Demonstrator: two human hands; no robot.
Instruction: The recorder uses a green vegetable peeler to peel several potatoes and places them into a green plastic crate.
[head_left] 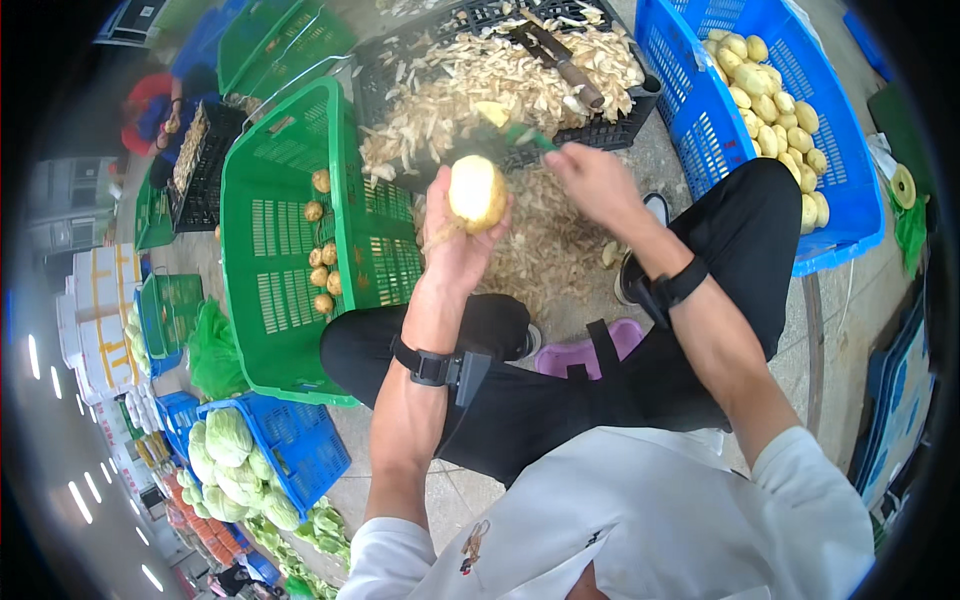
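Observation:
My left hand [452,240] is wrapped round a peeled potato [477,192], pale and bright on top with some skin by the palm. To its right, my right hand [600,188] closes on the green handle of a peeler [528,137], which points left above the potato and stands apart from it. Motion blurs the peeler's head. Beyond it shows a pale yellow piece [492,113]. Past both hands, a black crate [640,100] is heaped with peelings [450,85]; a knife with a brown handle [580,85] lies on them.
A green crate [290,385] at left holds several unpeeled potatoes [330,255]. At right stands a blue crate [850,225] of peeled potatoes [765,90]. Peelings [560,250] litter the floor. Cabbages [230,460] fill a blue crate at lower left. Another person [155,110] works at far left.

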